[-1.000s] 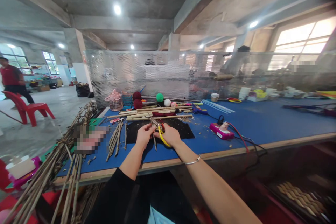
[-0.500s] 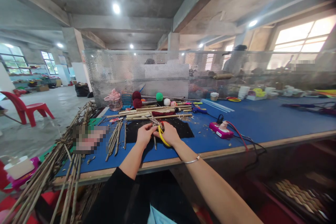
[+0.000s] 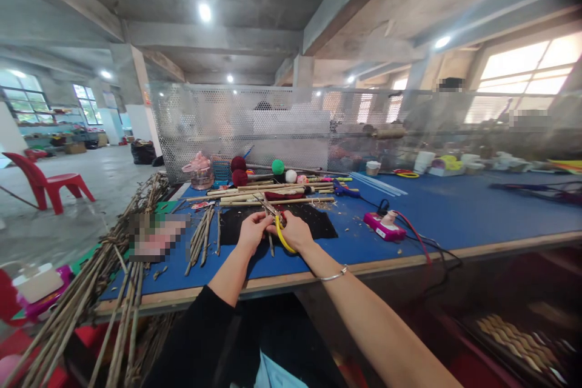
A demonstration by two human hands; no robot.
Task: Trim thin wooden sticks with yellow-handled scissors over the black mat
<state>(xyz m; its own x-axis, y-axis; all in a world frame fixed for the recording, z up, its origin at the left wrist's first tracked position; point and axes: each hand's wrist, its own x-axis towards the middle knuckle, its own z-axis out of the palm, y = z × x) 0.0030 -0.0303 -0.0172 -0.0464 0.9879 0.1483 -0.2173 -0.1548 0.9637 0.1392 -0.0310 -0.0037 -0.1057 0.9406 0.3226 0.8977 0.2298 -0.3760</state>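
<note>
In the head view my right hand (image 3: 294, 231) is closed on a pair of scissors (image 3: 285, 239) with yellow handles, their blades pointing up and to the left. Close beside it my left hand (image 3: 253, 231) pinches a thin brown stick (image 3: 271, 247), whose lower end shows between the hands. The blades lie by the stick's upper part; whether they touch it I cannot tell. Under both hands a black cloth (image 3: 318, 224) is spread on the blue table top (image 3: 313, 260). Several cut sticks (image 3: 200, 239) lie left of the cloth.
Long twig bundles (image 3: 91, 291) lean over the table's left end. Behind the cloth are pale rods (image 3: 254, 195), dark red yarn balls (image 3: 237, 165) and a green ball (image 3: 277, 167). A purple power strip (image 3: 384, 227) with cables sits to the right. A perforated screen (image 3: 291, 127) stands behind.
My hands stay together with the scissors and stick, almost unmoved. The whole view has shifted slightly. Behind the screen, a person has moved to the right.
</note>
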